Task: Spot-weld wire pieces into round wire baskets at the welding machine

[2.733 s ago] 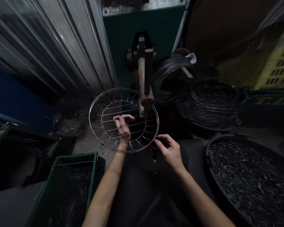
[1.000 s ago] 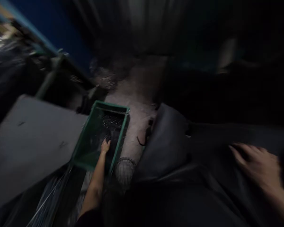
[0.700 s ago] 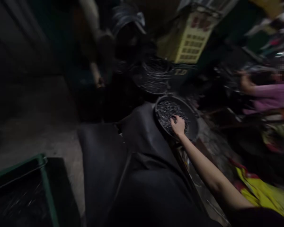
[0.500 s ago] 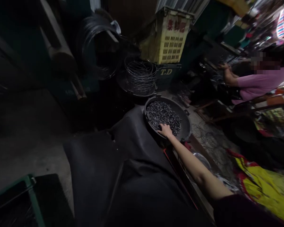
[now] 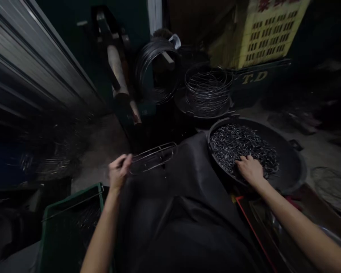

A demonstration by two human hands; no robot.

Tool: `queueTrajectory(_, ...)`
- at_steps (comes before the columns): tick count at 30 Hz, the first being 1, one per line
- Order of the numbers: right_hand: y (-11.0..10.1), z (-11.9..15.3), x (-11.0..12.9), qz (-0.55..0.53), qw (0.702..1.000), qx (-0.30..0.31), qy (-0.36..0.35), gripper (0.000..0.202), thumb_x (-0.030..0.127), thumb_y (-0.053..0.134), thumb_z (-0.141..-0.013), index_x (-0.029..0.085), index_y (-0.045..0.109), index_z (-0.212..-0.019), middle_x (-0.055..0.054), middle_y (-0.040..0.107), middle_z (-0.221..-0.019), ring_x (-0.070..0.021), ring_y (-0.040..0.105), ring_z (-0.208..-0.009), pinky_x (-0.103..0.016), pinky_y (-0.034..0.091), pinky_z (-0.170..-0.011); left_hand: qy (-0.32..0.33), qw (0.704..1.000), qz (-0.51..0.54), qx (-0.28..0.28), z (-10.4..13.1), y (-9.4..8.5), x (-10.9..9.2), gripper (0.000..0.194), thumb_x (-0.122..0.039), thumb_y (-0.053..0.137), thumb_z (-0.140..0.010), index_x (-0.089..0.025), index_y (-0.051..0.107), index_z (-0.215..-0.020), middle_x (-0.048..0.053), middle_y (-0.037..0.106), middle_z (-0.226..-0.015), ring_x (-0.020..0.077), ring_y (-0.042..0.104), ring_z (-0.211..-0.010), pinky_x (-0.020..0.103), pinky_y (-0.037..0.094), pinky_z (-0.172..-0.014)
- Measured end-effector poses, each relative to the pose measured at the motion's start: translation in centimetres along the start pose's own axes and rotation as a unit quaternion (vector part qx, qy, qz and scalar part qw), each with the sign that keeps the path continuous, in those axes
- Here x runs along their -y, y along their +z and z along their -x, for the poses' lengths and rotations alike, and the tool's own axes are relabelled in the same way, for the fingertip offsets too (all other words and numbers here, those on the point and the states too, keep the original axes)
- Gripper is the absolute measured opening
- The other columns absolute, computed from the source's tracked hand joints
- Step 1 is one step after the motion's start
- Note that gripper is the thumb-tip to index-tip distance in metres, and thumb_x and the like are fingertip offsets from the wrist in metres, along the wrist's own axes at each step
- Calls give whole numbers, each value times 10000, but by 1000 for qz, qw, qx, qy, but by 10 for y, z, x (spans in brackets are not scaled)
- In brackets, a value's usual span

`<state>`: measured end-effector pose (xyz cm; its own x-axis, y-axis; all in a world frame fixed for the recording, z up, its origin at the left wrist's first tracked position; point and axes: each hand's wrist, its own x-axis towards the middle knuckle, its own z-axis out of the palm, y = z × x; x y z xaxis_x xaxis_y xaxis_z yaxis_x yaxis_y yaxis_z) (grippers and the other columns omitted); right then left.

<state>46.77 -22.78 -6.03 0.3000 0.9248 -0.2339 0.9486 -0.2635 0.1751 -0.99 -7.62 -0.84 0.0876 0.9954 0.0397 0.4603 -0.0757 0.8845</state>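
My left hand (image 5: pixel 119 172) is closed around one end of a long, narrow wire frame (image 5: pixel 155 155), held level above the dark apron (image 5: pixel 165 216) on my lap. My right hand (image 5: pixel 251 170) reaches into a wide black pan (image 5: pixel 291 167). Its fingers are curled into a heap of short, bent metal wire pieces (image 5: pixel 238 142), and the fingertips are hidden among them. Near my left forearm stands a green crate (image 5: pixel 71 199) with some dark wire items inside.
Behind the pan lies a coil of wire (image 5: pixel 208 89) in another dark pan. A machine with a rod-like arm (image 5: pixel 118 68) and a hanging wire coil (image 5: pixel 147 64) stand ahead. A yellow crate (image 5: pixel 269 38) sits on a dark box (image 5: pixel 261 81). Corrugated metal (image 5: pixel 36 49) is at left.
My view has swung left, taking the co-worker out of sight. My left hand has come into view with the wire frame. The right hand stays in the heap of wire pieces.
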Motion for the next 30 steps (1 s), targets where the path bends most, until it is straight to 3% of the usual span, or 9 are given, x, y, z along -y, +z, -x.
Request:
queueTrajectory(3, -1, -3, -11, -7, 1000, -8, -2, 291, 38, 391, -832, 124, 667, -864, -142, 604, -842, -188, 535, -702, -275, 329, -563, 12, 999, 12, 49, -12, 40, -4, 419, -464, 554, -830, -147, 511, -560, -35, 426, -541, 86, 439, -521, 219, 363, -519)
queueTrajectory(5, -3, -4, -21, -10, 1000, -17, 9, 310, 41, 375, -842, 129, 654, -947, -118, 598, -812, -152, 512, -598, -266, 307, -526, 7, 998, 19, 52, -16, 61, -1, 434, -478, 527, -831, -162, 490, -537, -37, 397, -522, 90, 419, -512, 224, 341, -517)
queueTrajectory(9, -5, -4, -36, -13, 999, -36, 24, 297, 73, 377, -836, 150, 653, -917, -79, 561, -683, -121, 407, -456, -271, 266, -471, 33, 999, 1, 27, -10, 63, -1, 305, -444, 477, -867, -181, 611, -942, 15, 573, -808, 153, 560, -790, 265, 440, -755)
queueTrajectory(12, -8, -2, -32, -32, 995, -85, 41, 201, 174, 434, -838, 192, 634, -832, -57, 545, -661, -101, 315, -418, -273, 223, -445, 149, 981, -89, 83, 3, 50, -11, 642, -441, 626, -773, -222, 401, -1333, 105, 497, -1239, 247, 476, -1164, 404, 373, -1005)
queueTrajectory(14, -14, -2, -21, -52, 990, -123, 45, 155, 254, 464, -844, 214, 613, -830, -63, 564, -711, -107, 331, -440, -280, 222, -456, 192, 960, -153, 134, 10, 48, -16, 828, -419, 699, -709, -238, 291, -1406, 139, 376, -1372, 299, 382, -1267, 475, 329, -1045)
queueTrajectory(17, -31, -3, 5, -98, 985, -132, 50, 167, 287, 446, -854, 198, 583, -819, -79, 583, -739, -137, 429, -503, -291, 275, -497, 188, 950, -199, 150, 11, 54, -15, 767, -340, 660, -747, -249, 283, -1409, 136, 397, -1324, 303, 417, -1229, 506, 355, -1010)
queueTrajectory(24, -53, 1, 84, -428, 897, -110, 29, 256, 420, 459, -866, 216, 556, -986, -45, 655, -803, -185, 624, -675, -306, 474, -658, 179, 974, -117, 80, 1, 48, 3, 587, -304, 659, -745, -233, 437, -1284, 65, 502, -1076, 204, 555, -970, 386, 467, -904)
queueTrajectory(27, -41, 6, 118, -470, 877, -90, -49, 264, 461, 469, -854, 219, 574, -871, -58, 659, -853, -206, 630, -791, -343, 489, -753, 155, 982, -94, 53, 7, 48, 14, 581, -311, 649, -757, -218, 417, -1282, 68, 518, -1086, 207, 561, -1007, 393, 459, -937)
queueTrajectory(30, -46, 8, 137, -522, 849, -62, -46, 282, 476, 490, -848, 212, 579, -889, -39, 646, -811, -176, 609, -703, -319, 502, -677, 154, 986, -65, 11, 14, 53, 17, 628, -297, 648, -772, -220, 348, -1318, 88, 521, -1160, 220, 540, -1095, 407, 440, -980)
